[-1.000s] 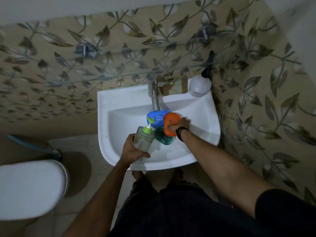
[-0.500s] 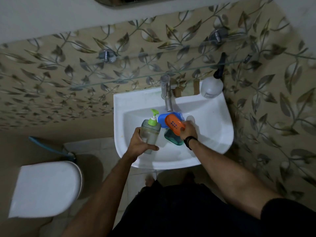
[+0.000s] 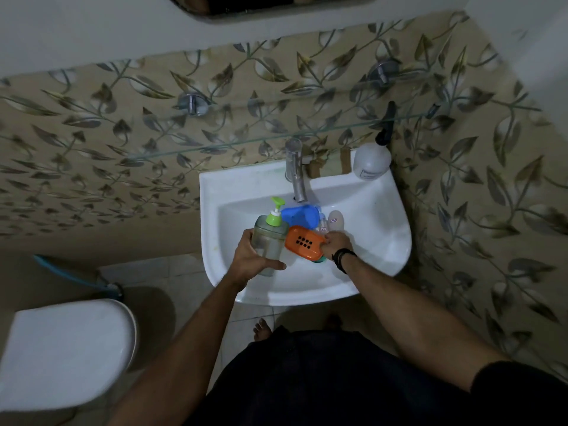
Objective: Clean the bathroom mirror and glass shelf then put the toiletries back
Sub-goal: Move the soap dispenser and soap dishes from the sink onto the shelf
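Left hand (image 3: 249, 259) is wrapped around the pump soap bottle (image 3: 268, 238) and right hand (image 3: 336, 244) pinches the orange soap case (image 3: 304, 242) over the sink (image 3: 384, 210), probably parked there for cleaning, with the tap (image 3: 295, 170) and bare glass shelf (image 3: 184, 149) right above, spray bottle (image 3: 372, 161) off in the corner.
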